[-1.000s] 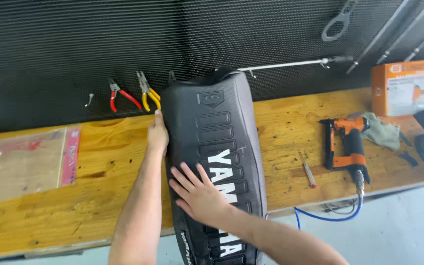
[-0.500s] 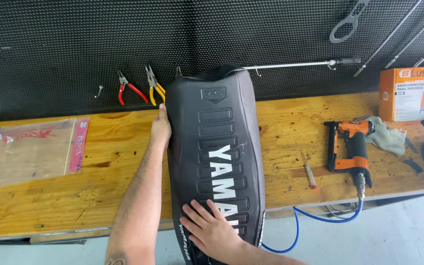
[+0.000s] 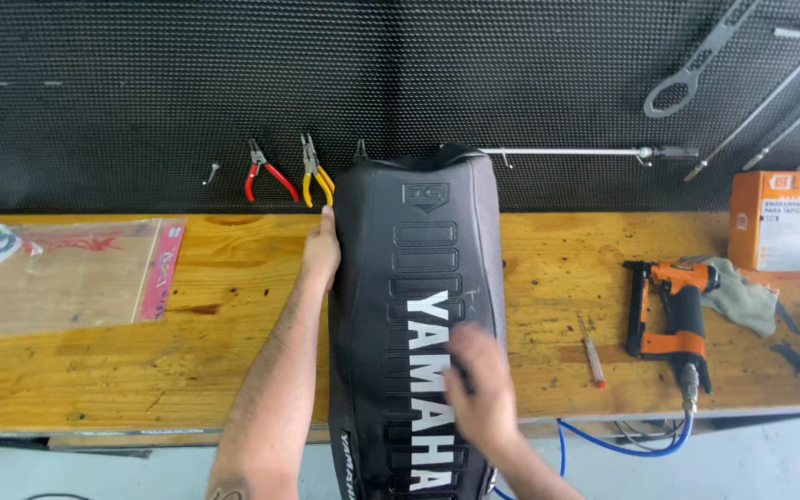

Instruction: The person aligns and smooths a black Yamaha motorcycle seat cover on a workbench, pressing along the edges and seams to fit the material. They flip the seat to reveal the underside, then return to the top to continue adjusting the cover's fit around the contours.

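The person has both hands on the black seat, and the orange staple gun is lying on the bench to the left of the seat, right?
Not quite. In the head view the orange staple gun lies on the bench to the right of the black seat, not the left. The left hand and right hand are both on the seat.

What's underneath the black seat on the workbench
The black seat lies on the wooden workbench, its near end overhanging the edge. Its underside and the wood beneath are hidden.

A matt black vinyl-looking seat (image 3: 416,306) with stitched ribbing lies on a scuffed, varnished wooden bench (image 3: 141,361), with a glossy clear plastic bag (image 3: 67,273) at left, an orange plastic stapler (image 3: 673,315) at right, and perforated black wall (image 3: 233,83) above.
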